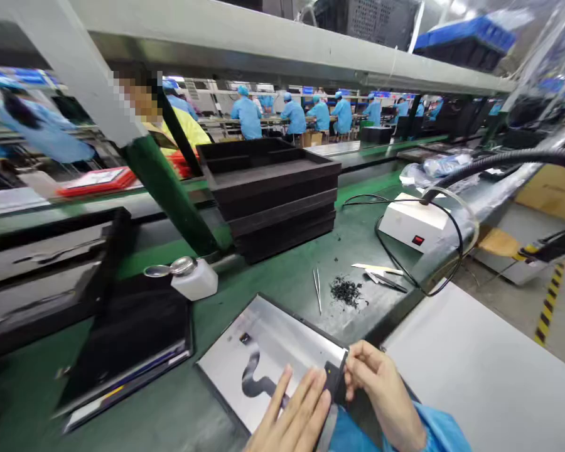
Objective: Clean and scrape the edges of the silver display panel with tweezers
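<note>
A thin display panel (282,326) with a silvery back, dark edges and a curved dark flex cable (252,376) lies on the green bench. My left hand (294,411) rests flat on its near part, fingers stretched out and covering one end of the cable. At the panel's right corner, beside a small black patch (330,376), my right hand (383,389) is closed in a pinch. Whatever its fingertips grip is too small to make out. Metal tweezers (317,290) and a heap of black scraps (346,292) lie beyond the panel.
Black trays (273,207) stand stacked at the back. A white dispenser bottle (195,279) and dark panels (127,339) are to the left. Right are blade-like tools (381,276), a white box (414,223) with a cable and a ribbed hose (508,160). Co-workers sit behind.
</note>
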The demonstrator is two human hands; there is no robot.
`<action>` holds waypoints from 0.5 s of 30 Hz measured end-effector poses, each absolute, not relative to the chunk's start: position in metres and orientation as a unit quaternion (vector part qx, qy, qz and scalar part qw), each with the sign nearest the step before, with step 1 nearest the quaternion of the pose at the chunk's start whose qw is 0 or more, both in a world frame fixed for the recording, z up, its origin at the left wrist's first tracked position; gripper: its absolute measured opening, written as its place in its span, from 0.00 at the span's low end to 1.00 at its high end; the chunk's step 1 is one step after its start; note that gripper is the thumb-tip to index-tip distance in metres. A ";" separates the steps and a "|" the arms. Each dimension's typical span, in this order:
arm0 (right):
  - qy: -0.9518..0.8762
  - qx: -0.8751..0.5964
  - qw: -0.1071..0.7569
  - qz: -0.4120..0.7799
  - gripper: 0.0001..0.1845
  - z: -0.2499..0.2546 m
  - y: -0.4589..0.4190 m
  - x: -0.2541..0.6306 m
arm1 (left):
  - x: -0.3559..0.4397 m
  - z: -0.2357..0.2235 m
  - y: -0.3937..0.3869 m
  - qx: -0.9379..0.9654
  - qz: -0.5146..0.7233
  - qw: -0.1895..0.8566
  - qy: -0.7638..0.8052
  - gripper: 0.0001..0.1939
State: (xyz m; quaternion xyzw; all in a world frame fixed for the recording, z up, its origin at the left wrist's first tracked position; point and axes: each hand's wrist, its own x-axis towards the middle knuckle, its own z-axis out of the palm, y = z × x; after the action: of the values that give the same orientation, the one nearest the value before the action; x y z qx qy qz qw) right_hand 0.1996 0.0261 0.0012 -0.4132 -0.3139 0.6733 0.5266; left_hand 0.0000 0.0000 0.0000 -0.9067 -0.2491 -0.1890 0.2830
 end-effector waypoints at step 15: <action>-0.335 -0.413 0.531 0.660 0.27 -0.003 0.026 0.200 | -0.006 -0.002 -0.002 -0.909 -0.179 0.292 -0.236 0.18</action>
State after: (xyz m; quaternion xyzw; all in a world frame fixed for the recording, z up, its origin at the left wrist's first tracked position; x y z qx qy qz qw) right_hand 0.2005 0.0262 -0.0034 -0.4133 -0.3355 0.6595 0.5307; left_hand -0.0059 -0.0016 -0.0021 -0.9095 -0.2362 -0.1785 0.2919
